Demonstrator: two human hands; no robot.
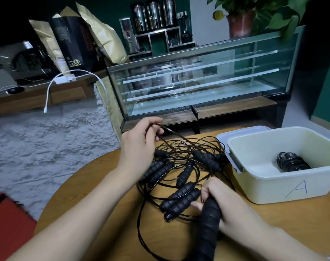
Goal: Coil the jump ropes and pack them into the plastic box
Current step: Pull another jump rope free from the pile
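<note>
Now left hand (139,146) fingers pinch cord (181,146); right hand (222,202) grips handle (207,228); seven handles loose.

Centre of frame: loose jump ropes (181,176) on my table (103,185).
Right: plastic box (285,187) on table, one coiled rope (292,162) inside.
Upper centre: display case (207,80) behind table.

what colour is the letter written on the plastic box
Dark blue or black; the pen-drawn "A" on the cream box shows in the head view.
</note>
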